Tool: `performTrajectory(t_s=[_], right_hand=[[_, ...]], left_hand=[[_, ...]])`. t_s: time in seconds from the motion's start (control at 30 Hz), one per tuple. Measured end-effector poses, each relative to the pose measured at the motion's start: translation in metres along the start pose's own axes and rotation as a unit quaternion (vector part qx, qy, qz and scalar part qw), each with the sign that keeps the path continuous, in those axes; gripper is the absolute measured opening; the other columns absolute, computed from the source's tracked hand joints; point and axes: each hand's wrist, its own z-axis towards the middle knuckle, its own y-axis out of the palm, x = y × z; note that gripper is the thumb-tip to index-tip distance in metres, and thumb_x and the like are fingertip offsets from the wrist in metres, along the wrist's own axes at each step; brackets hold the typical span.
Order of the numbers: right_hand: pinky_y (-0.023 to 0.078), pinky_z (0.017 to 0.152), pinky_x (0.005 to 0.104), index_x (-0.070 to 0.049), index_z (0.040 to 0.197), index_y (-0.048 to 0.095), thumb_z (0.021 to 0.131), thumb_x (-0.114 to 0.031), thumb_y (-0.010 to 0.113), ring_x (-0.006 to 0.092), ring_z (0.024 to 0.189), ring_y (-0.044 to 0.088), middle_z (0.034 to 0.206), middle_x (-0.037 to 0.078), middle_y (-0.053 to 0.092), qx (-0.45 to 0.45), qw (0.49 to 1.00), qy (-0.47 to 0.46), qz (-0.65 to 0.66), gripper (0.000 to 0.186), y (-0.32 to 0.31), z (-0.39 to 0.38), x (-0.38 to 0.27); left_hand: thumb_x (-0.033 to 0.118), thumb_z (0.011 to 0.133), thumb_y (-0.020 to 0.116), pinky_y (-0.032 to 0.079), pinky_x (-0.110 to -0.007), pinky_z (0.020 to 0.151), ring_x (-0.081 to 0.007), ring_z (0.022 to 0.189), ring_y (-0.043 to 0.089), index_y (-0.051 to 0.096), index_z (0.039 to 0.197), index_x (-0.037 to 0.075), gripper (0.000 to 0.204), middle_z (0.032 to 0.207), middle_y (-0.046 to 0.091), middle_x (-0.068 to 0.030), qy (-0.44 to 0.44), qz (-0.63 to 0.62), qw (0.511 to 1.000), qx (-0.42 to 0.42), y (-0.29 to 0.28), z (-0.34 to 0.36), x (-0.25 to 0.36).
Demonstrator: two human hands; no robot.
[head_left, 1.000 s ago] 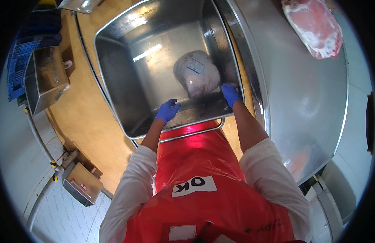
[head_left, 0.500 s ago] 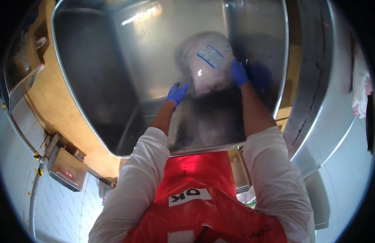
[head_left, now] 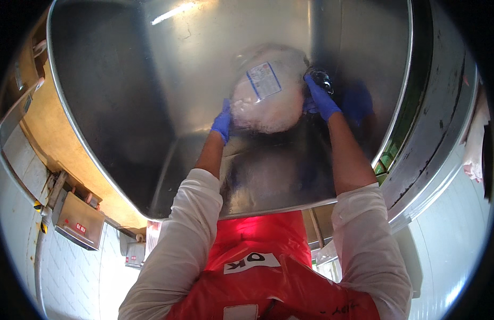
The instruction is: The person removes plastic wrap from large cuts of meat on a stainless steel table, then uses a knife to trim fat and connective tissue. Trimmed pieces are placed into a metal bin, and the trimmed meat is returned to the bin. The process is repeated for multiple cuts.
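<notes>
A pale pink piece of meat in a clear plastic bag [head_left: 273, 112], with a white and blue label [head_left: 264, 81] on its upper face, is inside a deep steel tub [head_left: 167, 64]. At the bag's left edge is my left hand [head_left: 222, 124], in a blue glove, its fingers pressed along the side. My right hand [head_left: 322, 100], gloved the same, grips the right edge beside a shiny loose fold of plastic. The fingertips of both hands are partly hidden by the bag, which is held between them.
The tub's rim curves close in front of my red apron [head_left: 252, 234]. To the right runs a grey metal ledge [head_left: 433, 122], with pale meat [head_left: 473, 154] at the far right. On the left are a tan surface [head_left: 87, 154] and a metal box [head_left: 79, 221].
The bag has turned, so its label tilts the other way, and it lies slightly lower. My left hand has come from beside the bag to contact with its edge.
</notes>
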Motion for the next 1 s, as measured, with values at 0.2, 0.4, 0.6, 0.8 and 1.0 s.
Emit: performTrajectory(t_s=[0.2, 0.4, 0.6, 0.8, 1.0], right_hand=[[0.045, 0.101, 0.0396, -0.002, 0.137, 0.057, 0.093, -0.064, 0.052, 0.0293, 0.120, 0.059, 0.132, 0.019, 0.062, 0.060, 0.957, -0.282, -0.040, 0.076, 0.004, 0.034, -0.022], [0.046, 0.101, 0.0366, 0.002, 0.129, 0.063, 0.092, -0.055, 0.060, 0.0273, 0.120, 0.060, 0.133, 0.019, 0.063, -0.016, 0.980, -0.199, 0.015, 0.068, 0.024, 0.089, -0.035], [0.050, 0.093, 0.0376, 0.002, 0.123, 0.067, 0.090, -0.052, 0.064, 0.0252, 0.104, 0.065, 0.119, 0.019, 0.068, 0.007, 0.983, -0.185, 0.017, 0.063, 0.039, 0.110, -0.025], [0.053, 0.080, 0.0357, -0.001, 0.109, 0.071, 0.087, -0.049, 0.068, 0.0207, 0.086, 0.065, 0.103, 0.012, 0.070, -0.043, 0.967, -0.120, 0.222, 0.053, 0.071, 0.089, -0.022], [0.051, 0.081, 0.0322, -0.007, 0.105, 0.066, 0.094, -0.020, 0.068, 0.0144, 0.087, 0.060, 0.095, 0.005, 0.065, -0.044, 0.921, -0.309, 0.234, 0.018, 0.080, 0.048, -0.008]], left_hand=[[0.063, 0.102, 0.030, 0.046, -0.049, 0.104, -0.0336, 0.117, 0.060, 0.048, 0.144, 0.004, 0.075, 0.135, 0.060, -0.0155, 0.011, -0.050, 0.998, 0.023, -0.017, -0.018, 0.030], [0.051, 0.100, 0.032, 0.048, -0.052, 0.103, -0.0373, 0.117, 0.060, 0.055, 0.137, 0.005, 0.064, 0.131, 0.061, -0.0192, -0.040, -0.255, 0.966, 0.006, -0.052, -0.005, 0.012], [0.047, 0.097, 0.036, 0.047, -0.051, 0.105, -0.0371, 0.117, 0.060, 0.054, 0.137, 0.005, 0.060, 0.131, 0.060, -0.0192, -0.001, -0.176, 0.983, 0.050, -0.075, -0.006, 0.002], [0.052, 0.097, 0.032, 0.038, -0.051, 0.112, -0.0359, 0.131, 0.051, 0.048, 0.144, 0.005, 0.067, 0.145, 0.052, -0.0157, 0.178, 0.080, 0.981, -0.007, -0.115, 0.011, -0.015], [0.046, 0.101, 0.025, 0.030, -0.051, 0.118, -0.0350, 0.138, 0.044, 0.044, 0.149, 0.007, 0.065, 0.152, 0.046, -0.0143, 0.142, -0.185, 0.972, -0.031, -0.104, -0.012, -0.004]])
